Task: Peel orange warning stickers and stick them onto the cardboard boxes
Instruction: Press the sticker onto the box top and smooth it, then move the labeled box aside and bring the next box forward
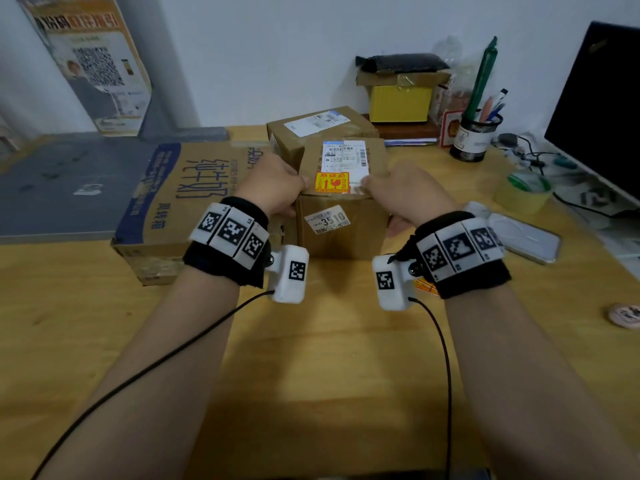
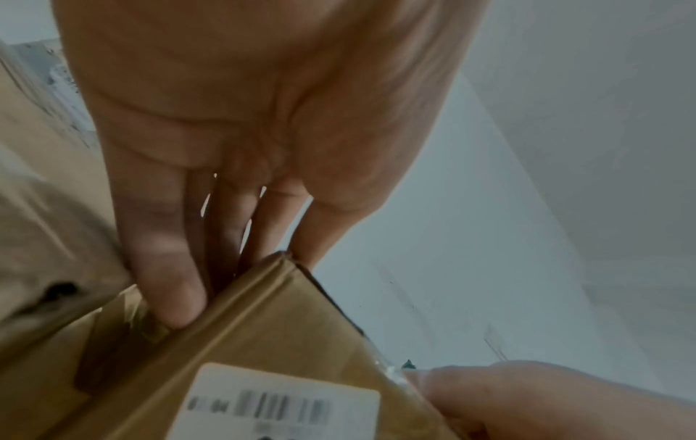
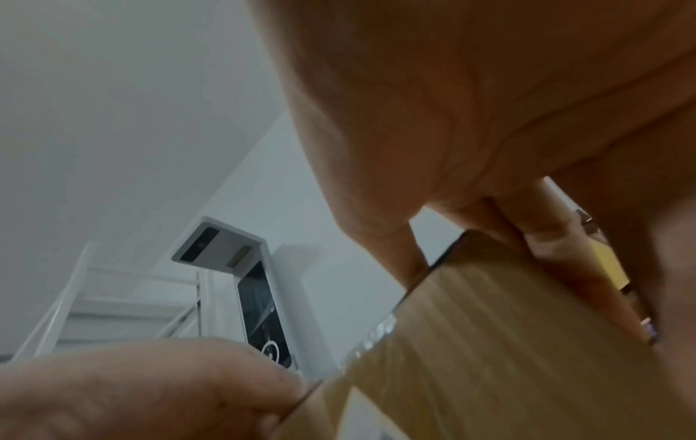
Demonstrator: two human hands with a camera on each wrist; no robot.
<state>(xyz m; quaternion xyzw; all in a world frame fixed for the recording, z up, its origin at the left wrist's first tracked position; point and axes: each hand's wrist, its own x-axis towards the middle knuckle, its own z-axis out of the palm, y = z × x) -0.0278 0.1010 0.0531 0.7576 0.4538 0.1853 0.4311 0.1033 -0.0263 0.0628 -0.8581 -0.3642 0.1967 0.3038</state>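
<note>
A small cardboard box [image 1: 343,233] stands mid-table with an orange warning sticker [image 1: 332,182] on its top, just below a white shipping label [image 1: 344,155]. My left hand [image 1: 277,192] grips the box's left side; in the left wrist view its fingers [image 2: 162,268] lie along the box [image 2: 286,327] and the thumb sits at the near edge. My right hand [image 1: 405,195] grips the right side, thumb on the front corner and fingers [image 3: 546,238] behind the box [image 3: 508,342]. An orange sticker sheet [image 1: 424,285] peeks out under my right wrist.
A second cardboard box [image 1: 311,128] stands right behind, and a large printed carton [image 1: 180,199] lies at the left. At the right are a phone [image 1: 523,237], a tape roll [image 1: 524,194], a pen holder [image 1: 476,133], cables and a monitor [image 1: 602,109]. A yellow box [image 1: 400,102] stands at the back.
</note>
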